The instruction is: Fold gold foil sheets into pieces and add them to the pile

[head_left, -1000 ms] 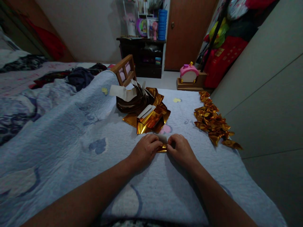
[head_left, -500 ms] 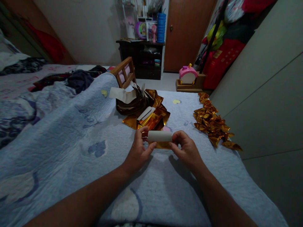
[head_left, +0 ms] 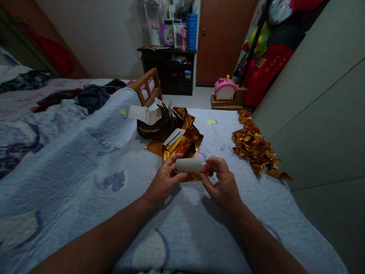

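Observation:
Between my two hands is a sheet of gold foil paper (head_left: 189, 165), curled into a tube with its white back outward and a strip of gold showing along the lower edge. My left hand (head_left: 165, 175) pinches the tube's left end between thumb and fingers. At the other end, my right hand (head_left: 221, 180) has its thumb on the lower gold edge and its fingertips curled by the tube's opening. Just beyond lie loose gold sheets (head_left: 188, 142), with a thick bundle of the paper (head_left: 158, 123) behind them.
Folded gold foil pieces (head_left: 255, 146) lie heaped along the bed's right edge, beside a pale cabinet (head_left: 319, 133). A blue quilt (head_left: 114, 213) covers the bed. Past its foot stand a wooden frame (head_left: 146, 87), a dark shelf (head_left: 168, 72) and a pink toy (head_left: 225, 88).
My right fingers have shifted at the tube's right end, and the roll looks slightly tilted and narrower. The whole view has moved slightly.

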A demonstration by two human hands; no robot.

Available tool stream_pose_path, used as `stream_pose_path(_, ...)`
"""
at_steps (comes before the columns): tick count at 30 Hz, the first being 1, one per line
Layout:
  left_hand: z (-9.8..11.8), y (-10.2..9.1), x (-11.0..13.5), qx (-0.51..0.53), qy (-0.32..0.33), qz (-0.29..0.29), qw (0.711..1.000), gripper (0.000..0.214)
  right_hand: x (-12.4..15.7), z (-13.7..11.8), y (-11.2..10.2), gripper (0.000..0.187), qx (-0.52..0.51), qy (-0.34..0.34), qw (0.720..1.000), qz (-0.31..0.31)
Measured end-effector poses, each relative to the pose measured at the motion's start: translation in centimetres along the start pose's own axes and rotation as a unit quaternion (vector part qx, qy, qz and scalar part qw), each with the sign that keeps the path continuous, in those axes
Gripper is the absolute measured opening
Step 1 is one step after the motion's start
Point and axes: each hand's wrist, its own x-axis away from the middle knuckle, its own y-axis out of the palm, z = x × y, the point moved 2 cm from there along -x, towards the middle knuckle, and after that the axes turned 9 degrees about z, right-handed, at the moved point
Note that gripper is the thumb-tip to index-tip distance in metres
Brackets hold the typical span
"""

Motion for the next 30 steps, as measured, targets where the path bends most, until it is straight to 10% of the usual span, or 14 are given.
stream_pose_path(19,0.48,0.06,0.07,0.009,-0.004,-0.003,1.000,0.048,0.44,-0.92,0.03,0.041,-0.006,-0.034,0.999,0.026)
stream_pose_path(30,0.04,-0.29,0.00,-0.005,-0.004,-0.001,1.000,0.048,0.36,-0.26,-0.01,0.037,-0.071,0.077,0.994,0.013)
